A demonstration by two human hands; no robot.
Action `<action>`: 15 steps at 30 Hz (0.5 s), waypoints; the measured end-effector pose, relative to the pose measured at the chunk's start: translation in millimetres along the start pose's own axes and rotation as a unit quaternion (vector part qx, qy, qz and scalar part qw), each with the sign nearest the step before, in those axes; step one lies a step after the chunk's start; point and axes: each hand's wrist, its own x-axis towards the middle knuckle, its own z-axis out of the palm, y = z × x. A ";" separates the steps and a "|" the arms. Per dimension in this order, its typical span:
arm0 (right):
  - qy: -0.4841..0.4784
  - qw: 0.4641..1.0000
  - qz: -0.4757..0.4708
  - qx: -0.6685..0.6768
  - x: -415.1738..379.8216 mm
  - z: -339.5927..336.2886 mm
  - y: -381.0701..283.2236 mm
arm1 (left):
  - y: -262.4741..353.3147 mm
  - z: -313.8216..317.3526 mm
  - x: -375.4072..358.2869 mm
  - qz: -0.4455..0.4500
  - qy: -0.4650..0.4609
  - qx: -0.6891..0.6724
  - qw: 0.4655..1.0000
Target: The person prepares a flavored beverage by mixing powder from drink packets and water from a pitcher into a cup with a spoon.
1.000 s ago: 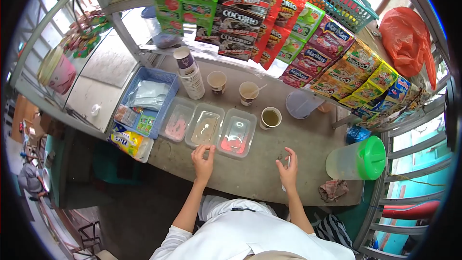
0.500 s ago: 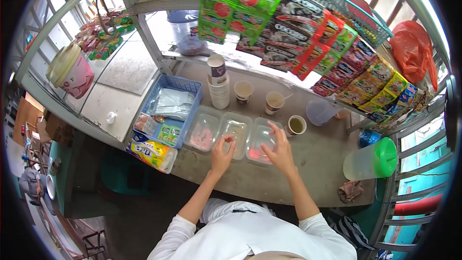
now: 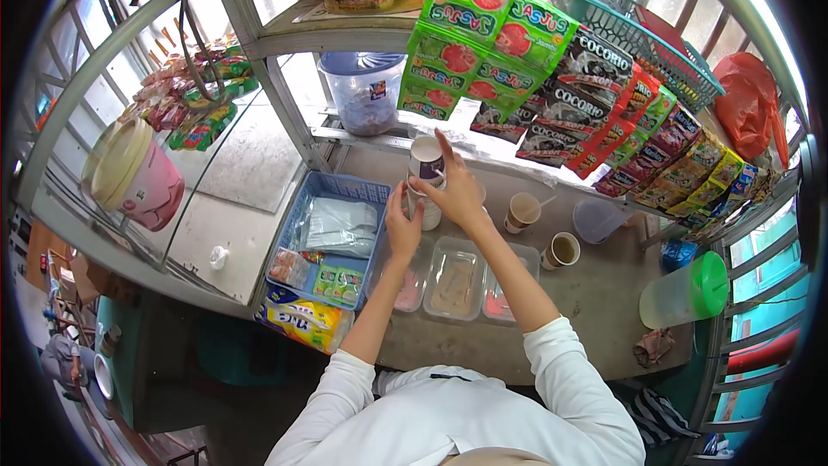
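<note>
A stack of paper cups stands at the back of the counter, a purple-printed cup [image 3: 425,153] on top and white cups [image 3: 430,218] below. My right hand [image 3: 455,193] reaches to the upper right of the stack, fingers spread, with its thumb across the front. Lower down on the left side is my left hand [image 3: 403,226], its curved fingers apart and close against the white cups. Below my forearms sit three clear plastic tubs: a left one [image 3: 412,286] with pink contents, a middle one [image 3: 454,280] with pale contents, and a right one [image 3: 523,263] with reddish contents, partly covered by my right arm.
To the right stand a cup with a stirrer [image 3: 521,213] and a cup of dark liquid [image 3: 562,250]. A blue basket [image 3: 297,207] of packets lies left. Sachet strips [image 3: 569,103] hang overhead. A green-lidded jug [image 3: 681,291] stands far right.
Both hands have moved from above the tubs up and forward to the cup stack. The camera view has shifted, so the shelf and hanging sachets show lower.
</note>
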 end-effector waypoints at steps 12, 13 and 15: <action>0.052 0.998 -0.019 0.035 9.9 14.7 6.0 | 4.1 3.2 6.9 -0.063 0.005 -0.099 0.993; 0.054 0.998 -0.018 0.033 9.8 13.3 3.8 | 5.7 2.2 7.6 -0.068 -0.004 -0.094 0.993; 0.058 0.998 -0.017 0.028 9.1 10.1 -0.5 | 8.2 0.5 8.4 -0.079 -0.024 -0.086 0.993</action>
